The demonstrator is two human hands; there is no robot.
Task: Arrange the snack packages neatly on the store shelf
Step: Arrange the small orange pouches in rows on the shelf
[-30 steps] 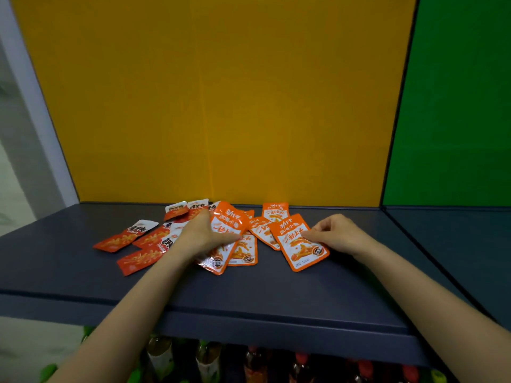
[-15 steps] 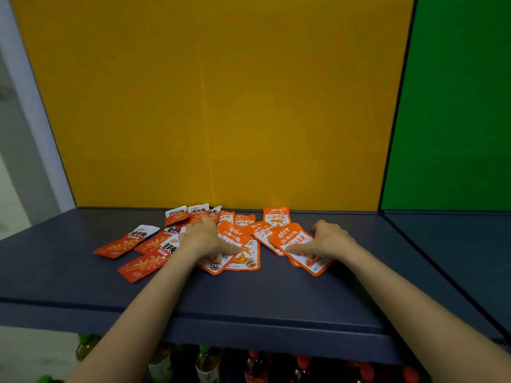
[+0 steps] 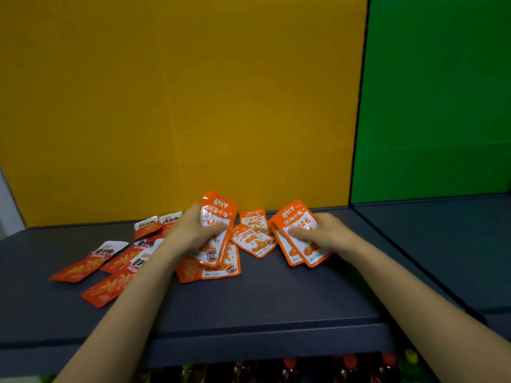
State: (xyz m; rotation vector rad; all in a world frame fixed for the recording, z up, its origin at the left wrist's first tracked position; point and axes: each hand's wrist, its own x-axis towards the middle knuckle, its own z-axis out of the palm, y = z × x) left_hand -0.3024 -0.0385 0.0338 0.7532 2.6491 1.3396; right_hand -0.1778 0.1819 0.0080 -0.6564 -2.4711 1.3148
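Observation:
Several orange snack packages lie scattered on the dark grey shelf (image 3: pixel 262 299). My left hand (image 3: pixel 193 230) grips an orange packet (image 3: pixel 218 214) and holds it tilted up above other packets. My right hand (image 3: pixel 323 233) grips two overlapped orange packets (image 3: pixel 293 217), lifted off the shelf at their far end. Between my hands lie two loose orange packets (image 3: pixel 253 239). To the left, several red-and-white packets (image 3: pixel 91 261) lie flat in a loose spread, some partly hidden by my left forearm.
A yellow back panel (image 3: pixel 179 106) stands behind the shelf, a green panel (image 3: pixel 437 100) to the right. A dark divider line separates the neighbouring shelf section (image 3: pixel 456 244). Bottles with red caps (image 3: pixel 290 369) show below the shelf's front edge.
Both hands have lifted their packets up from the shelf. My right hand now holds two packets together. The view has shifted so the shelf sits lower in the frame.

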